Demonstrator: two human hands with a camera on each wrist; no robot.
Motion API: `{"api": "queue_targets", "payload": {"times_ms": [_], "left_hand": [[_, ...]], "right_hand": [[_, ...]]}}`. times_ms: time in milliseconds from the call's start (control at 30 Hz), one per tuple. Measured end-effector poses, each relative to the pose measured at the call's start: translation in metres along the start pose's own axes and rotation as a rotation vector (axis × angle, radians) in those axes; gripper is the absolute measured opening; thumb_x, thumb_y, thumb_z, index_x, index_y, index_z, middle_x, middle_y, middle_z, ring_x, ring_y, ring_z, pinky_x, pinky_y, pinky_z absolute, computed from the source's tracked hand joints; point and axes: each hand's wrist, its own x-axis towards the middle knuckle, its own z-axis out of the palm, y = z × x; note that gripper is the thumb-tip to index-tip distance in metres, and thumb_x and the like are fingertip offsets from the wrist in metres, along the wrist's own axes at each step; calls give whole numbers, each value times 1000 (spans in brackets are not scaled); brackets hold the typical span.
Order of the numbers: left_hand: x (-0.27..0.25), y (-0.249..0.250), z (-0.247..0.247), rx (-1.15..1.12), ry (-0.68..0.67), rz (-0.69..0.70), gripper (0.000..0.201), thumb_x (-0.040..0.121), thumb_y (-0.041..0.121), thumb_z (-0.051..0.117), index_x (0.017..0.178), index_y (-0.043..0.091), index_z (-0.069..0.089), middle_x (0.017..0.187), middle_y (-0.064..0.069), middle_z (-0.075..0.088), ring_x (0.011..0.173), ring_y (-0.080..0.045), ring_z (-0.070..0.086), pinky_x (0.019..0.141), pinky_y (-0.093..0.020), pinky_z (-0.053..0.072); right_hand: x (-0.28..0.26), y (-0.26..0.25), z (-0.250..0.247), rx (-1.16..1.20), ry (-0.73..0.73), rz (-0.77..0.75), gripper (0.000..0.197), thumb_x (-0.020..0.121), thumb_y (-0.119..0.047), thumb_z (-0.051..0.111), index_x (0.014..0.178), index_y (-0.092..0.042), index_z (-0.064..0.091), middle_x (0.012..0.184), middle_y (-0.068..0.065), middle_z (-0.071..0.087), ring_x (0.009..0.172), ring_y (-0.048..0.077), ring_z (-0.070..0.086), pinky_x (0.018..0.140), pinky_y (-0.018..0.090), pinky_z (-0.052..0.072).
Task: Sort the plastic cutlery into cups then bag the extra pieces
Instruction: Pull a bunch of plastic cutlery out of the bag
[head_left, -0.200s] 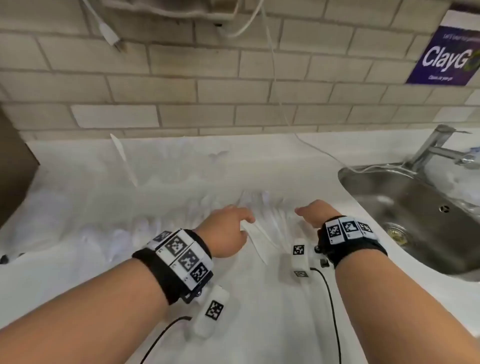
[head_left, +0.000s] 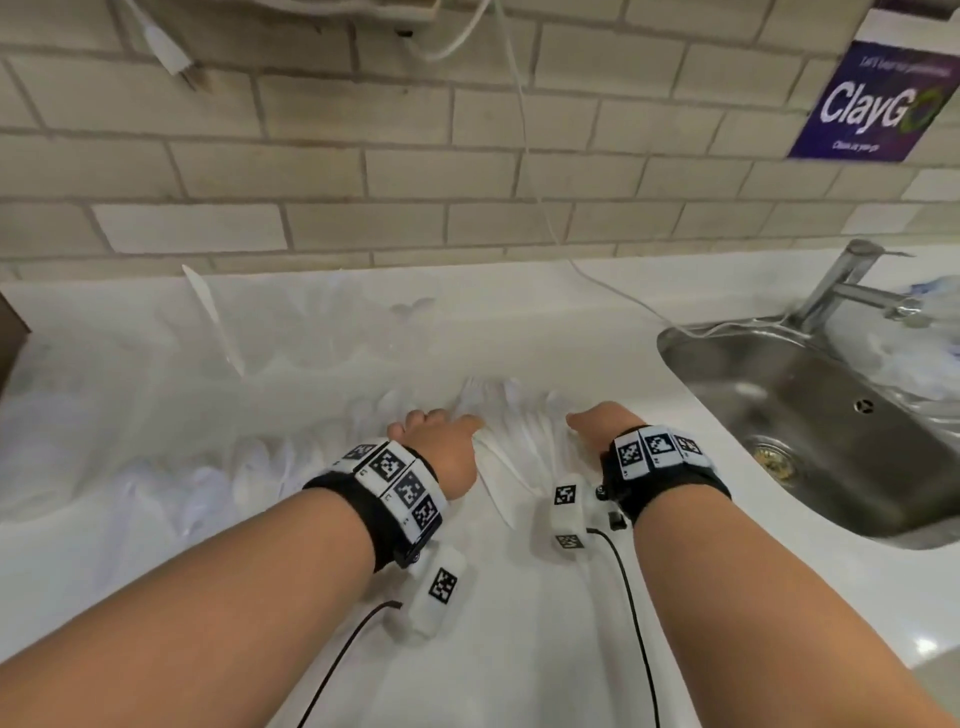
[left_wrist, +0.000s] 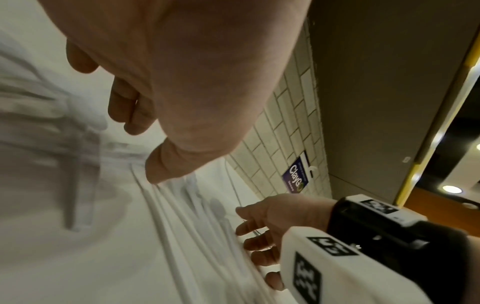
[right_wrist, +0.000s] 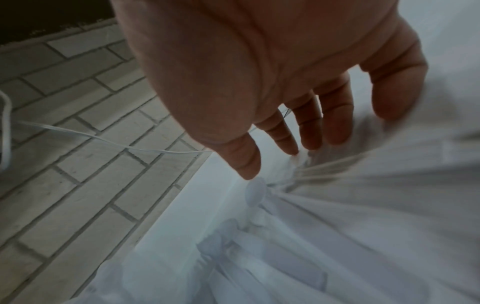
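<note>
Several white plastic cutlery pieces (head_left: 514, 415) lie fanned out on the white counter (head_left: 519, 649), hard to tell apart against it. My left hand (head_left: 447, 431) hovers over the left part of the fan. In the left wrist view its thumb (left_wrist: 161, 170) touches a row of handles (left_wrist: 197, 216), and its fingers hang loosely curled, holding nothing. My right hand (head_left: 597, 423) is over the fan's right side, fingers straight and spread (right_wrist: 280, 160), just above a spoon bowl (right_wrist: 255, 193). One white knife (head_left: 210, 312) stands tilted at the back left; what holds it is too faint to tell.
A steel sink (head_left: 675, 374) with a tap (head_left: 852, 280) lies to the right. A tiled wall runs behind the counter, and a thin white cable (head_left: 540, 208) hangs down it toward the sink. A dark box edge (head_left: 10, 343) shows at far left.
</note>
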Motion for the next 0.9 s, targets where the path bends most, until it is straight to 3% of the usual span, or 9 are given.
{"api": "queue_targets", "payload": {"times_ms": [100, 200, 400, 500, 567, 633, 700, 800, 900], "left_hand": [[8, 1, 2, 56, -56, -31, 49, 83, 14, 36, 130, 22, 44, 134, -6, 46, 125, -32, 35, 101, -46, 28], [9, 6, 7, 47, -46, -12, 42, 85, 14, 38, 125, 21, 48, 128, -4, 49, 121, -30, 39, 96, -44, 29], [4, 8, 8, -167, -72, 134, 41, 93, 12, 40, 130, 21, 53, 135, -1, 53, 122, -24, 50, 103, -37, 33], [1, 3, 2, -321, -83, 174, 37, 91, -1, 42, 119, 7, 65, 130, -5, 60, 118, -23, 55, 89, -23, 40], [3, -1, -2, -464, -41, 130, 32, 91, -4, 44, 111, 3, 67, 118, -5, 65, 107, -20, 59, 78, -21, 43], [9, -4, -3, -565, -13, 79, 27, 90, -5, 48, 111, 0, 64, 116, -6, 66, 103, -18, 59, 81, -21, 45], [13, -6, -3, -627, -24, 39, 29, 89, -3, 50, 118, -1, 56, 123, -11, 62, 112, -24, 60, 98, -31, 46], [15, -6, -3, -569, -54, 61, 25, 91, 3, 52, 115, 5, 58, 119, -11, 63, 115, -29, 58, 100, -37, 45], [17, -9, -1, -554, -72, 64, 32, 93, 7, 49, 123, 4, 59, 125, -13, 62, 116, -28, 58, 100, -37, 46]], "right_hand": [[1, -9, 1, -6, 0, -35, 60, 99, -47, 27, 126, -2, 54, 134, 19, 54, 123, 34, 50, 102, 38, 37], [-1, -20, 5, -3, -36, -64, 53, 101, -41, 29, 124, -1, 55, 132, 18, 56, 120, 33, 52, 96, 36, 38], [-9, -40, 13, -38, -117, -132, 59, 89, -58, 49, 110, -4, 59, 106, 10, 63, 99, 28, 60, 81, 32, 44], [-13, -50, 16, -211, -119, -161, 68, 79, -57, 65, 123, -6, 54, 113, 8, 63, 105, 26, 60, 83, 32, 47], [-17, -56, 20, -292, -120, -178, 65, 72, -51, 74, 117, -8, 57, 96, 3, 64, 88, 22, 63, 72, 30, 50], [-22, -60, 26, -332, -103, -204, 63, 63, -51, 79, 106, -10, 58, 83, 0, 62, 71, 17, 61, 61, 27, 50], [-28, -65, 31, -362, -66, -238, 63, 62, -51, 80, 105, -12, 56, 92, 1, 66, 76, 18, 64, 62, 26, 51], [-31, -73, 40, -462, -17, -259, 65, 71, -38, 79, 120, -7, 50, 113, 6, 63, 100, 24, 64, 72, 31, 51], [-28, -81, 48, -519, 0, -281, 53, 80, -29, 72, 121, -4, 50, 118, 7, 61, 108, 26, 62, 76, 30, 48]]}}
